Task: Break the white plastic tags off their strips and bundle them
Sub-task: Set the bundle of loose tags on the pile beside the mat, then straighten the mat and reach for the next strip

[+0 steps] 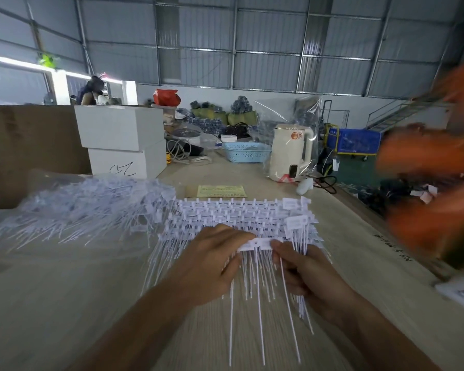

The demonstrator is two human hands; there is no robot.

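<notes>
Both hands meet over a short white plastic strip of tags point(260, 243) held just above the pale wooden surface point(65, 303). The left hand point(212, 266) curls its fingers round the strip's left end, and the right hand point(303, 271) pinches the right end between thumb and curled fingers, with a few thin white tails gathered under its palm. The tails of the held strip hang down toward the camera. Just behind the hands lies a flat stack of white tag strips point(241, 212) (their square heads in rows), and to its left a loose heap of separated white plastic tags point(83, 204) spreads across the surface. Farther back stand two stacked white boxes point(123, 140), a light blue perforated basket point(245, 152) and a cream electric kettle point(291, 153) in clear wrap. A blurred orange shape point(434, 183) fills the right edge.
</notes>
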